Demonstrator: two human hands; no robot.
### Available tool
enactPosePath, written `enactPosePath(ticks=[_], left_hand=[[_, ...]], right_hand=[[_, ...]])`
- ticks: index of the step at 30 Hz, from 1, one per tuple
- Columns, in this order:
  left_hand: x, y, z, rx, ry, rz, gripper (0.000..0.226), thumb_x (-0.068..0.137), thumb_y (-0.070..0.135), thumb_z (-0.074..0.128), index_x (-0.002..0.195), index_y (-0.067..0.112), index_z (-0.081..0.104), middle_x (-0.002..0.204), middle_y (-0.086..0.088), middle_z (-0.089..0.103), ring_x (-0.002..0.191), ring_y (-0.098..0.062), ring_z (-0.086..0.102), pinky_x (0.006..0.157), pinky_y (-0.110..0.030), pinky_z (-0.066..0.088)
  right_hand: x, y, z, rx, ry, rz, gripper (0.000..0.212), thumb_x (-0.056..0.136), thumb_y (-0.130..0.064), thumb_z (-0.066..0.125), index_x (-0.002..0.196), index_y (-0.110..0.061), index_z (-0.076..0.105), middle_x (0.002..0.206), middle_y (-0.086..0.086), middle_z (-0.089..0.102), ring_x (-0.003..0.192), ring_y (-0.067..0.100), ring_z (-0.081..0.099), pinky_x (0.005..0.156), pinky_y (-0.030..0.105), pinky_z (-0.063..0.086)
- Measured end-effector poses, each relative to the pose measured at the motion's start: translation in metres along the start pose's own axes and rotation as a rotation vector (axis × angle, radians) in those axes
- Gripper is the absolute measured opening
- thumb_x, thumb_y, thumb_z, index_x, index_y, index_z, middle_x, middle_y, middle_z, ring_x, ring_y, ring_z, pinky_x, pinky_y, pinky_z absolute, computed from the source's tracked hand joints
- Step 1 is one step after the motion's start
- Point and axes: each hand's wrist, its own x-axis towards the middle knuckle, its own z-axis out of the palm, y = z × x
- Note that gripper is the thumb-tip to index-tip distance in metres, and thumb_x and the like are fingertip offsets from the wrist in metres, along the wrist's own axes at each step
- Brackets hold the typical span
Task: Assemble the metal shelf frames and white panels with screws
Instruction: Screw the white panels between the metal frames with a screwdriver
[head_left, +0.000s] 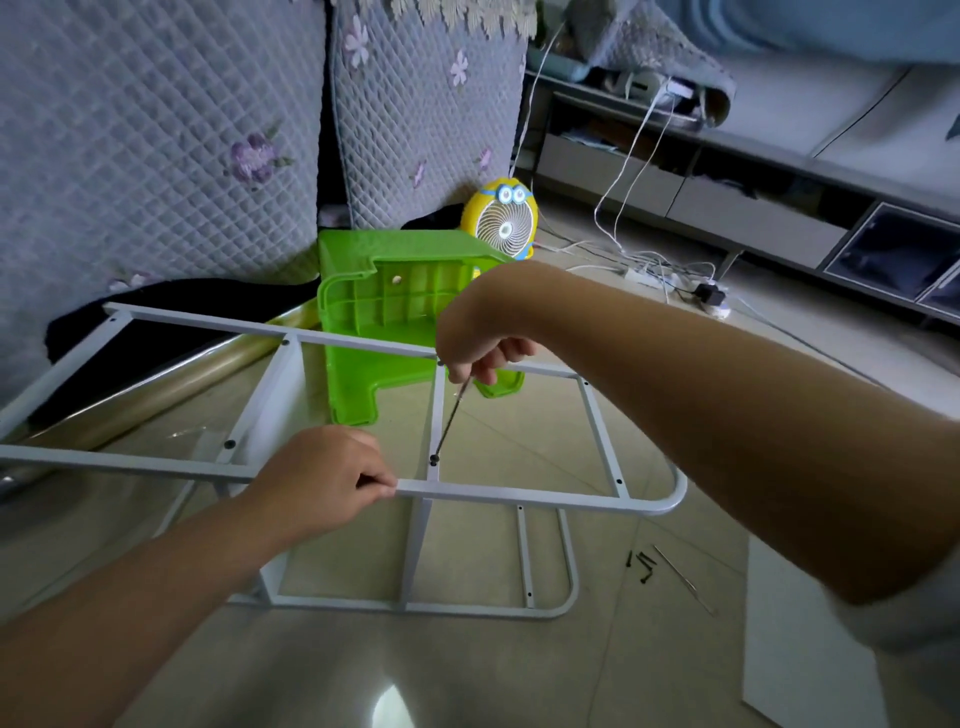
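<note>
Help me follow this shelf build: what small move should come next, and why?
Probably twist the thin tool in the right hand to tighten the black screw: its tip sits on that screw, and the left hand grips the frame rail.

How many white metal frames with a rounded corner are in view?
2. The upper frame is gripped by the left hand; the lower frame lies on the floor beneath it. The right forearm may hide further parts.

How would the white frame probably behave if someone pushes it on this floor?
Likely light: the frame is thin tube, mostly open. It would probably slide easily, since the floor looks glossy. It may wobble; the left hand grips its rail.
</note>
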Motion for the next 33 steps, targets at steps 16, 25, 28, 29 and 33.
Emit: enactPosePath(ticks=[16,25,28,29,33], left_hand=[[-0.003,-0.006,0.006,0.003,0.08,0.063,0.033,0.07,0.039,0.047,0.059,0.021,0.072,0.058,0.013,0.063,0.067,-0.003,0.051,0.042,-0.016,0.044],[-0.003,-0.004,0.006,-0.015,0.106,0.071,0.035,0.07,0.038,0.047,0.059,0.018,0.073,0.057,0.011,0.063,0.071,-0.004,0.051,0.043,-0.024,0.05],[-0.003,-0.005,0.007,-0.024,0.104,0.068,0.034,0.07,0.038,0.048,0.06,0.017,0.073,0.057,0.011,0.063,0.07,-0.004,0.051,0.045,-0.022,0.05],[-0.004,-0.005,0.007,-0.02,0.104,0.071,0.034,0.07,0.038,0.048,0.059,0.018,0.073,0.057,0.011,0.063,0.069,-0.004,0.05,0.045,-0.02,0.05],[-0.006,-0.004,0.006,-0.012,0.092,0.074,0.032,0.069,0.038,0.047,0.058,0.02,0.072,0.056,0.013,0.061,0.068,-0.004,0.051,0.042,-0.019,0.047]], right_hand=[[-0.013,0.033,0.042,-0.926,0.94,-0.76,0.026,0.078,-0.012,0.042,0.066,-0.011,0.064,0.068,0.006,0.061,0.059,0.022,0.057,0.048,0.023,0.041],[-0.017,0.002,0.036,-0.539,0.529,-0.142,0.029,0.098,-0.022,0.034,0.104,-0.01,0.06,0.09,0.007,0.058,0.082,0.027,0.051,0.065,0.029,0.038],[-0.011,-0.012,0.031,-0.344,0.397,0.044,0.017,0.09,-0.011,0.041,0.1,-0.02,0.052,0.084,0.001,0.044,0.083,0.025,0.044,0.07,0.032,0.037],[-0.008,-0.015,0.029,-0.33,0.386,0.059,0.014,0.09,-0.011,0.042,0.096,-0.022,0.047,0.085,0.001,0.043,0.084,0.025,0.045,0.071,0.032,0.037],[-0.002,-0.017,0.028,-0.39,0.321,0.093,0.014,0.091,-0.014,0.04,0.098,-0.021,0.049,0.097,0.003,0.049,0.091,0.025,0.05,0.072,0.034,0.04]])
